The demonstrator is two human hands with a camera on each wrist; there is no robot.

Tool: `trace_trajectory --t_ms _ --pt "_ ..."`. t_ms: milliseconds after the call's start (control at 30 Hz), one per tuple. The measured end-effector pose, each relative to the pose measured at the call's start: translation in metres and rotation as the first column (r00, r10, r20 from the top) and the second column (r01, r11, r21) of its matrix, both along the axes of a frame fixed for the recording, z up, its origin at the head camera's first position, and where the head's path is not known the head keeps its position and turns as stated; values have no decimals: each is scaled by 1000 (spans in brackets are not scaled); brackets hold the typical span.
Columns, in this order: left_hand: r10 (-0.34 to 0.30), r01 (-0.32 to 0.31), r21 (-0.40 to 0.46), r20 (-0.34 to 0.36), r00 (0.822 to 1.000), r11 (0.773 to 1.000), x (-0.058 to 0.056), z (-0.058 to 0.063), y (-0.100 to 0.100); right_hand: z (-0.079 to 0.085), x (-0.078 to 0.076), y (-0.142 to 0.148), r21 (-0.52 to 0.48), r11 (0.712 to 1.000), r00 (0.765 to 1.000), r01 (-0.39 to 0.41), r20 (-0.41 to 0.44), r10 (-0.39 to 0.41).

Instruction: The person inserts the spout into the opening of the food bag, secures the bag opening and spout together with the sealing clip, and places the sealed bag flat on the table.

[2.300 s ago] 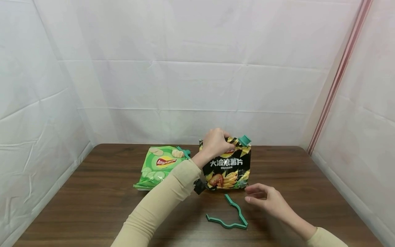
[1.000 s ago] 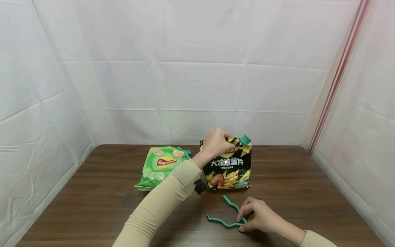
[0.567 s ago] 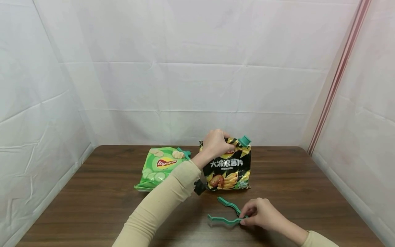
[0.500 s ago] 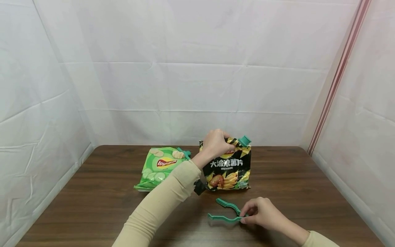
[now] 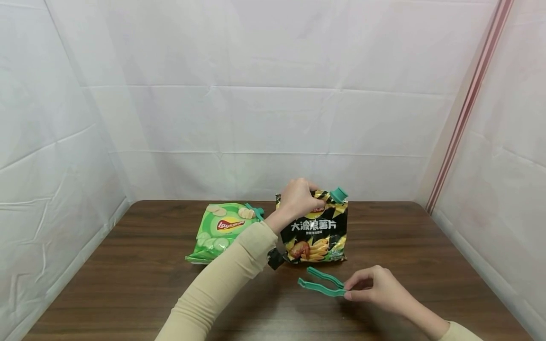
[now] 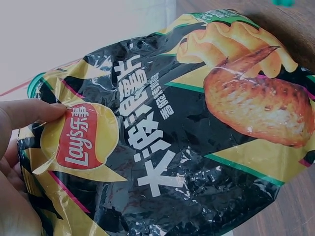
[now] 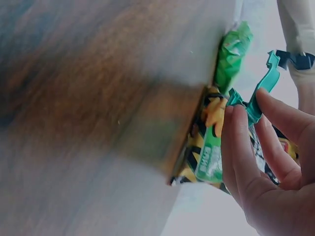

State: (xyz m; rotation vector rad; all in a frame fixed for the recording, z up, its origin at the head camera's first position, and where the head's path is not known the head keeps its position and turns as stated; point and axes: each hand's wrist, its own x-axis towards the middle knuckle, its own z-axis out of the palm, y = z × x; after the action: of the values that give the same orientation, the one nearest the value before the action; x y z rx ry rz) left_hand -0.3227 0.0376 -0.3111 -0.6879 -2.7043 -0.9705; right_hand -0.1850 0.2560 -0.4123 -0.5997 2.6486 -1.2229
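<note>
A black and yellow Lay's chip bag (image 5: 313,237) stands upright on the table in the head view. My left hand (image 5: 298,199) grips its top edge, and the left wrist view shows a finger pressed beside the logo of the chip bag (image 6: 147,137). A teal cap (image 5: 339,194) sticks up at the bag's top right corner. In front of the bag, my right hand (image 5: 379,286) pinches a green bag clip (image 5: 324,282) near its hinge end. The clip's two arms spread apart in a V pointing left. In the right wrist view fingertips and thumb hold the bag clip (image 7: 266,83).
Left of the black bag lies a green Lay's chip bag (image 5: 222,227), partly behind my left sleeve (image 5: 226,279). A teal clip piece (image 5: 257,211) sits at its upper right corner. White sheeting (image 5: 273,118) surrounds the brown wooden table (image 5: 149,274).
My right hand has reached the clip, pinched it and raised it off the table, moving slightly right and up. The clip's arms have drawn closer together. The left hand stays on the black bag.
</note>
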Motion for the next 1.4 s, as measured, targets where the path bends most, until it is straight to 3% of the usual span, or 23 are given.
trace_trajectory --t_ms 433,800,1400 --pt "-15 15 0 -16 1000 1000 1 0 -2 21 3 29 -33 989 988 143 -62 -145" --pt "-22 23 7 -18 1000 1000 0 0 -1 35 -1 47 -25 951 942 309 -131 -310" --pt "-24 24 -13 -28 999 1000 0 -1 -1 50 -24 60 -12 926 902 378 -220 -371"
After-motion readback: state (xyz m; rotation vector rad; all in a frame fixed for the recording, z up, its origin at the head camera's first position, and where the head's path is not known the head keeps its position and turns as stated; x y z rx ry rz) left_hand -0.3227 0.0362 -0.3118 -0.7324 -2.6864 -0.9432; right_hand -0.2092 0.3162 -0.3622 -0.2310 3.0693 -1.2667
